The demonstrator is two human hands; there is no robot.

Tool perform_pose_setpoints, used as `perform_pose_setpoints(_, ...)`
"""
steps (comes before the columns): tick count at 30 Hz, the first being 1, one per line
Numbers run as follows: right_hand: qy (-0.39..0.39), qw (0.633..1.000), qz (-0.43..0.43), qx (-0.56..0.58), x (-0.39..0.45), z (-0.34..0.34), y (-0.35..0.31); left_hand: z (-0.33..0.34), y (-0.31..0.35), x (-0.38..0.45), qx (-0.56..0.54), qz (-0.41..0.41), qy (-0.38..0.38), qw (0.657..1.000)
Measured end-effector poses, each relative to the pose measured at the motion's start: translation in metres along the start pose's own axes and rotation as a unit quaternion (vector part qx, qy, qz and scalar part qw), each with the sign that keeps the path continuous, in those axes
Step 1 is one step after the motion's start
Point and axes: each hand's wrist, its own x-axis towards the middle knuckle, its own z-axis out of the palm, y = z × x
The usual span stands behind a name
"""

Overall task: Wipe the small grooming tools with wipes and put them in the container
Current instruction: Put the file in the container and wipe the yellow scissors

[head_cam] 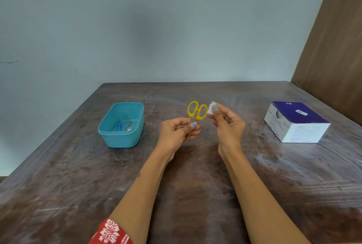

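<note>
From the head view, the left hand (179, 132) grips a pair of small scissors (196, 113) by the blades, fingers curled round them, with the yellow handles pointing up above the table (195, 194). Just beside the handles, the right hand (228, 126) pinches a small white wipe (211, 108) between thumb and fingertips. A teal container (122, 126) sits to the left with a few small tools inside. A purple and white box (295, 122) stands well apart on the right.
</note>
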Motion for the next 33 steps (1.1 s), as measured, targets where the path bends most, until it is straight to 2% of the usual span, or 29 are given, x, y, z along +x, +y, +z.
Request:
perform_pose_setpoints(2,-0.008,1.000,-0.014,-0.007,-0.0006,-0.0005,-0.0009,0.0010,-0.0014,0.0002,0.007,-0.001,0.000,1.000)
perform_pose_setpoints(6,-0.047,0.986,-0.080,-0.139,-0.0038,-0.0009,0.0025,-0.0019,-0.0025,0.0012,0.022,0.001,0.006,1.000)
perform_pose_setpoints(9,-0.022,0.971,-0.108,-0.210,-0.0031,-0.0026,0.0037,-0.0007,-0.0028,0.0002,0.026,-0.006,0.004,1.000)
perform_pose_setpoints(13,0.016,0.974,-0.109,-0.198,-0.0035,-0.0030,0.0019,0.0025,-0.0020,-0.0014,0.031,-0.007,-0.004,0.999)
perform_pose_setpoints(20,-0.052,0.967,-0.089,-0.235,-0.0035,0.0000,0.0050,0.0021,0.0000,-0.0016,0.027,-0.009,-0.003,1.000)
perform_pose_setpoints(26,-0.043,0.923,-0.181,-0.337,-0.0059,-0.0039,0.0025,0.0025,-0.0005,-0.0024,0.051,-0.018,-0.005,0.999)
perform_pose_setpoints(29,-0.052,0.896,-0.229,-0.376,-0.0069,-0.0042,0.0002,0.0024,-0.0013,-0.0007,0.065,-0.012,0.021,0.998)
perform_pose_setpoints(33,-0.047,0.898,-0.228,-0.374,-0.0080,-0.0044,0.0000,0.0001,-0.0029,0.0012,0.094,0.004,0.027,0.995)
